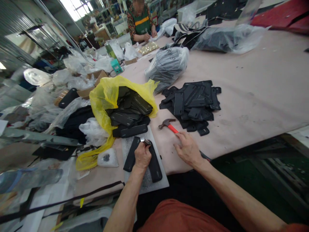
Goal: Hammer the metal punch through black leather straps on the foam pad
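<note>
My left hand (142, 155) is closed in a pinch on a small metal piece (145, 140) held against a black strap piece (154, 162) that lies on a grey slab (162, 180). A second black piece (131, 154) lies beside it on the slab. My right hand (187, 149) rests over the red handle of a hammer (169, 125), fingers curled loosely around it. The hammer's steel head points left on the table.
A yellow bag (103, 96) full of black pieces sits behind the slab. A loose pile of black pieces (193, 103) lies to the right, with clear bags of parts (169, 64) farther back. Another person (140, 22) works at the table's far end. The pink table edge (241, 141) runs near my right arm.
</note>
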